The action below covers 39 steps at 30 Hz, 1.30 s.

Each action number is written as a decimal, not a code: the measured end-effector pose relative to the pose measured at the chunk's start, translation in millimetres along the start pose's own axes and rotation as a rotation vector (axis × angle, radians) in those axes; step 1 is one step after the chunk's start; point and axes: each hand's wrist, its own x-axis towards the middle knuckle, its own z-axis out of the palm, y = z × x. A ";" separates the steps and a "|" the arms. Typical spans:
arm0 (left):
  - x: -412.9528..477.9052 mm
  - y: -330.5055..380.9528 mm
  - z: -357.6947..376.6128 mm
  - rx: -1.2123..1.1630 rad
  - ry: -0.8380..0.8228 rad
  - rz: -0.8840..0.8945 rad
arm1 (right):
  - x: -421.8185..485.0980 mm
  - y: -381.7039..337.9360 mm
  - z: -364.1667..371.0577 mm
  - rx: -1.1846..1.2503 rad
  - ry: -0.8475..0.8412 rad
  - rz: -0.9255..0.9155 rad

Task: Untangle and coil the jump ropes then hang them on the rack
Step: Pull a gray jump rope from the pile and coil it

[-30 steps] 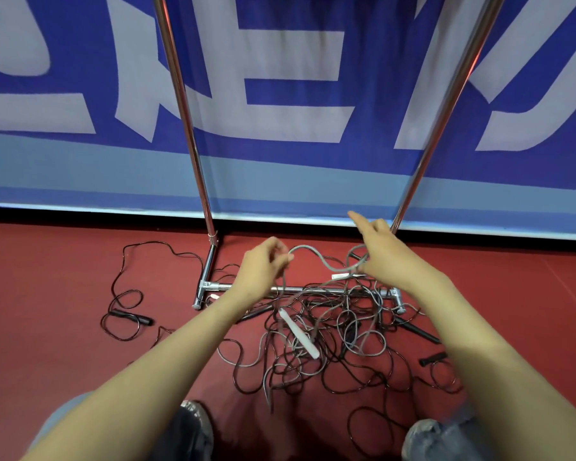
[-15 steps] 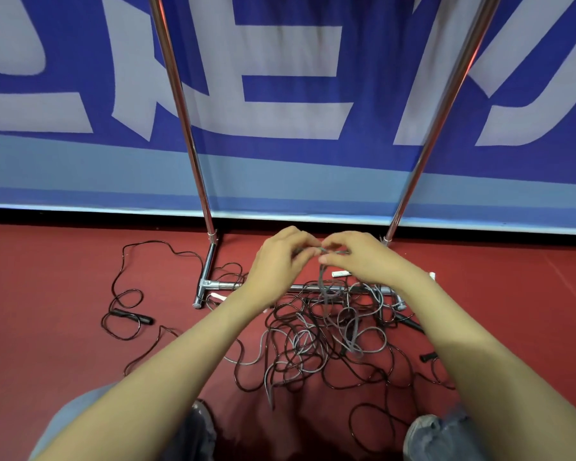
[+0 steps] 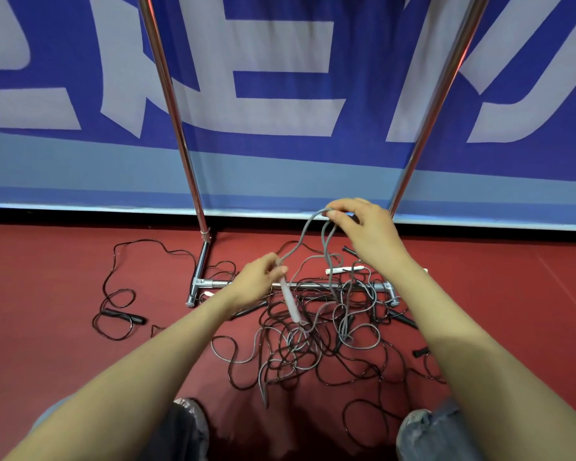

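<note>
Rack [image 3: 179,128] uprights run off the top edge; white handle [image 3: 291,304] blurred.

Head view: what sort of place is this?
Probably a sports hall or gym: red sports floor, a big blue banner behind, and jump ropes tangled by a metal rack.

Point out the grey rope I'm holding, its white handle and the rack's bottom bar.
grey rope [image 3: 304,234], head view, lifted strand.
white handle [image 3: 290,299], head view, its middle.
rack's bottom bar [image 3: 218,283], head view, bare left end.
</note>
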 end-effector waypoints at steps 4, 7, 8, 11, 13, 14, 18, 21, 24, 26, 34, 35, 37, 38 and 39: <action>3.9 9.2 -9.4 -0.456 0.349 -0.008 | 4.2 7.9 -0.3 -0.217 -0.133 0.089; 4.1 23.0 -18.3 -0.571 0.524 -0.013 | 2.2 21.4 4.5 -0.416 -0.325 0.177; 3.6 26.2 -19.1 -0.521 0.530 0.009 | 1.6 25.0 7.1 -0.415 -0.318 0.176; 1.3 34.8 -14.3 -0.311 0.436 0.102 | 2.0 22.5 8.5 -0.279 -0.234 0.150; 1.3 38.2 -7.7 -0.098 0.335 0.169 | 1.9 16.2 8.9 -0.200 -0.223 0.090; 1.1 40.0 -3.3 -0.028 0.279 0.208 | 0.7 12.4 9.7 -0.169 -0.236 0.052; -2.4 52.2 4.9 0.027 0.271 0.284 | -4.2 3.0 14.6 -0.044 -0.270 -0.035; -1.6 59.9 -10.2 -0.131 0.413 0.255 | -3.1 13.1 16.0 -0.134 -0.404 0.038; -1.8 67.3 -36.2 -0.421 0.558 0.181 | -4.0 35.2 17.8 -0.429 -0.669 0.148; -3.9 62.8 -49.1 -0.501 0.621 0.130 | -4.2 47.8 17.1 -0.523 -0.664 0.209; -10.1 46.7 -32.3 0.191 0.240 -0.016 | 3.1 49.0 19.7 -0.432 -0.427 0.043; -9.4 50.5 -28.4 0.179 0.221 0.052 | 2.4 45.2 23.1 -0.395 -0.443 -0.004; -8.9 58.1 -22.4 0.164 0.173 0.134 | 1.9 37.6 28.8 -0.320 -0.412 -0.069; -8.6 60.0 -18.8 0.172 0.160 0.165 | 2.4 33.8 30.2 -0.290 -0.373 -0.097; -8.3 60.8 -15.2 0.189 0.162 0.187 | 3.1 30.4 30.6 -0.264 -0.334 -0.122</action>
